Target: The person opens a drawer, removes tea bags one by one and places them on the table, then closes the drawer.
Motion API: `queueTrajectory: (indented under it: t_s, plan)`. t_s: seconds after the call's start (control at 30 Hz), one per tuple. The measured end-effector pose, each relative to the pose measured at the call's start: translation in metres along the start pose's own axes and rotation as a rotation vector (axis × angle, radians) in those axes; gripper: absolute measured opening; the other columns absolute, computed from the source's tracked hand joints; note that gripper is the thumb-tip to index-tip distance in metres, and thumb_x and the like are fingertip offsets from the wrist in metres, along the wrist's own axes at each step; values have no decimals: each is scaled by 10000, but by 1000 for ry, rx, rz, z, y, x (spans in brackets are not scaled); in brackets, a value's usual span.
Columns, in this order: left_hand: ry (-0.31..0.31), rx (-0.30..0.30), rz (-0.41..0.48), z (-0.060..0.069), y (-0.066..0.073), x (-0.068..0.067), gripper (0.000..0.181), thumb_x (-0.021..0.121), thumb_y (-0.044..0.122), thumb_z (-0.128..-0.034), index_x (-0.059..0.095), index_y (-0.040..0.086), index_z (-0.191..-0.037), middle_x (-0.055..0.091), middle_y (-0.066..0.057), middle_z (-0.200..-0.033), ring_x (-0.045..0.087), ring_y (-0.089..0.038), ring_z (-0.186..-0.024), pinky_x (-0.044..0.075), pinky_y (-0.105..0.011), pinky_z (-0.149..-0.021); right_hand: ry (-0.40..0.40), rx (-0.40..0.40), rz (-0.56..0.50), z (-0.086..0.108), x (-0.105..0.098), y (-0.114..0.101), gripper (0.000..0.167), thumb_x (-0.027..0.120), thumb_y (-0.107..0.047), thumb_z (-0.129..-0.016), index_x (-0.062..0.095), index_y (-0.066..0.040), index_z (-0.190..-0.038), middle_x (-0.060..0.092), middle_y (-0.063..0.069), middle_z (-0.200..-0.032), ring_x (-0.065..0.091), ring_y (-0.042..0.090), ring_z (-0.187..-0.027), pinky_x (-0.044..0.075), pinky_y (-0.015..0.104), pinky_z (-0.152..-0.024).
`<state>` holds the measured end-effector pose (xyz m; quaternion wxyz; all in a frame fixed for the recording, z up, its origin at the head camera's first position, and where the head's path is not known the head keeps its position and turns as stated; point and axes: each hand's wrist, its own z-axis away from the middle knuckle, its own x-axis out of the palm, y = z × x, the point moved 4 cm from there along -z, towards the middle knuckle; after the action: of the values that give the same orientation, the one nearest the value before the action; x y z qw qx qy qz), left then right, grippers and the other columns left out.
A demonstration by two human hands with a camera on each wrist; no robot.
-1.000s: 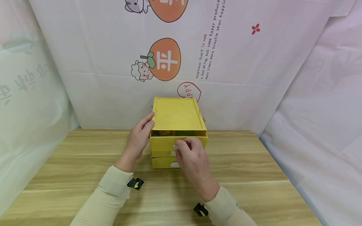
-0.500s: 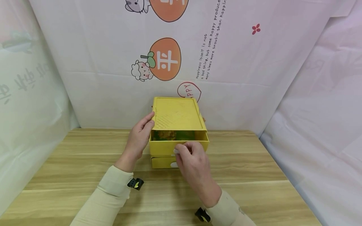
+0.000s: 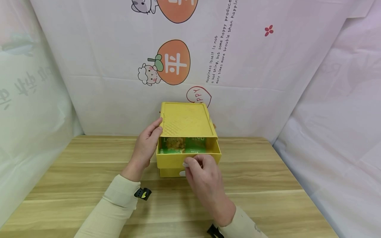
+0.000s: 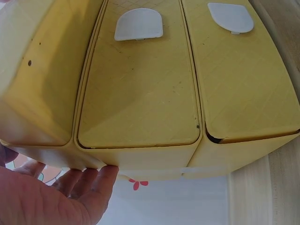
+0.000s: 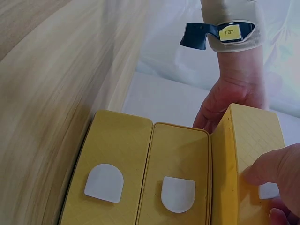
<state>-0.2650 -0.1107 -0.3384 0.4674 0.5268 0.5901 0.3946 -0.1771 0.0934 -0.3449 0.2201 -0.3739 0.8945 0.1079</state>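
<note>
Head view, drawer [image 3: 171,161]: likely light, stiff; hold by white tab [image 5: 268,191], six o'clock.
Right hand [image 3: 205,178]: pinching tab.
Left hand [image 3: 144,147]: pressing extended fingers to cabinet [image 3: 187,119], nine o'clock.

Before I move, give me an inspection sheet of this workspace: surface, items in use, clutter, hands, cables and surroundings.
Surface: wood-grain table, bearing the drawer unit.
Items in use: yellow drawer unit; top drawer partly out, green packaging inside; middle drawer in; bottom drawer shows a dark gap at one corner.
Clutter: nothing definite; an orange-brown patch at the unit's right edge in the head view is too small to identify.
Hands: left hand rests against the unit's side; right hand pinches the top drawer's white handle.
Cables: nothing seen.
Surroundings: white printed sheeting behind, more white sheeting at both sides.
</note>
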Motion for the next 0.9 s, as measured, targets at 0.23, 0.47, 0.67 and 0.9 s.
queueTrajectory:
  t_s: [0.23,0.47,0.67,0.9]
  plan:
    - [6,1,1,0,1,0,517,429,396,-1124,400,252,-1620,359,138,-1658,313,-141,-1548,289,-457,-1261,-14,11,20,2,-1,-1,88,592,-116,-1008,676,-91,-998,547,114,-923,521,218,-772,498,323,-601]
    - [8,1,2,0,1,0,514,429,402,-1123,405,261,-1617,365,135,-1655,321,-147,-1545,292,-458,-1259,-16,17,42,3,-1,-1,104,581,-130,-1017,680,-99,-1000,550,114,-940,529,216,-777,505,323,-595]
    - [11,1,-4,0,1,0,515,425,398,-1124,404,254,-1618,362,122,-1660,317,-159,-1550,288,-466,-1260,-15,20,51,4,-3,-2,106,584,-136,-1022,680,-102,-996,548,112,-936,527,216,-771,502,320,-586]
    - [8,6,-1,-1,-1,0,522,430,410,-1122,404,250,-1618,364,124,-1659,318,-157,-1549,288,-462,-1261,-31,33,42,5,-4,-3,32,672,-96,-973,684,-101,-1002,554,115,-944,533,220,-784,510,324,-602]
